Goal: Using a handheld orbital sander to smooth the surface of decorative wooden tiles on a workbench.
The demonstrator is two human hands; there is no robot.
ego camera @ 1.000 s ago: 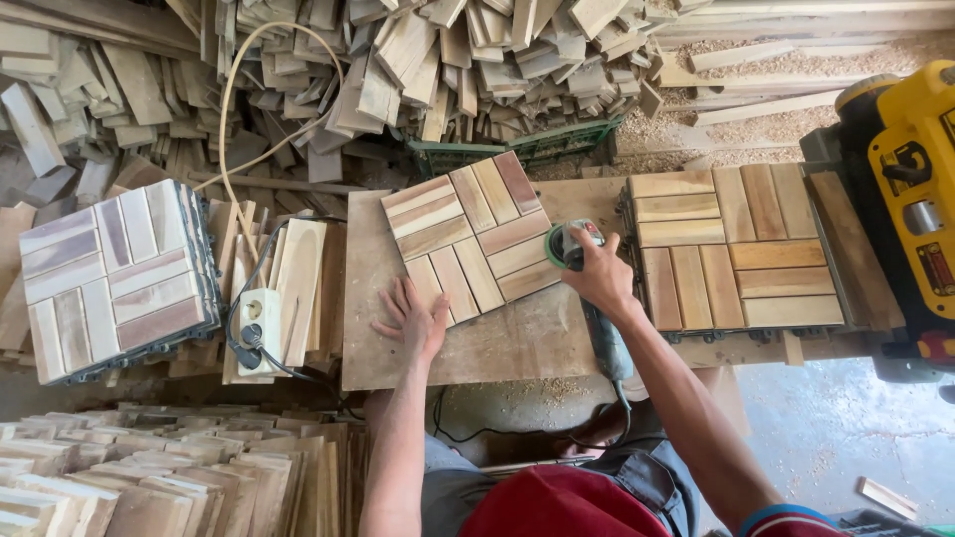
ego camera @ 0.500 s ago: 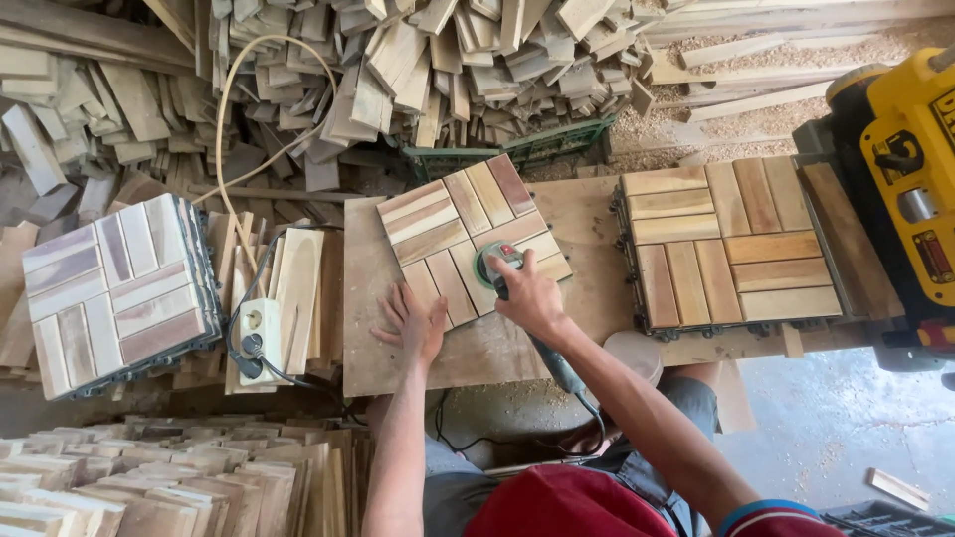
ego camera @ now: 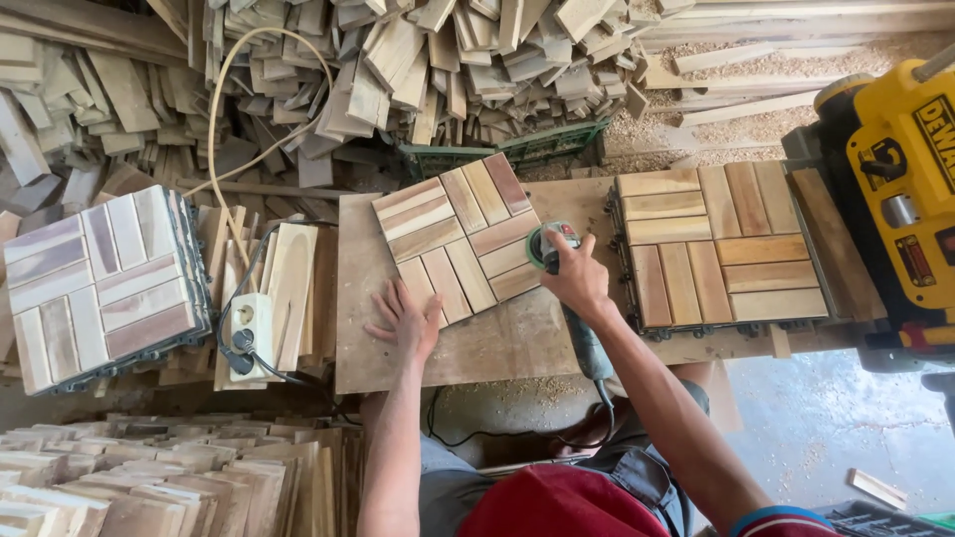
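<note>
Spreading across the middle of a cluttered wood shop, a plywood workbench carries two slatted deck tiles, with heaped offcuts behind, sawdust on the floor and a yellow planer at the right. The wooden tile lies flat, turned diagonally. The right hand clenches around the sander at the tile's right edge; its long body points back toward the person. The left hand lies flat, fingers spread, at the tile's near corner.
</note>
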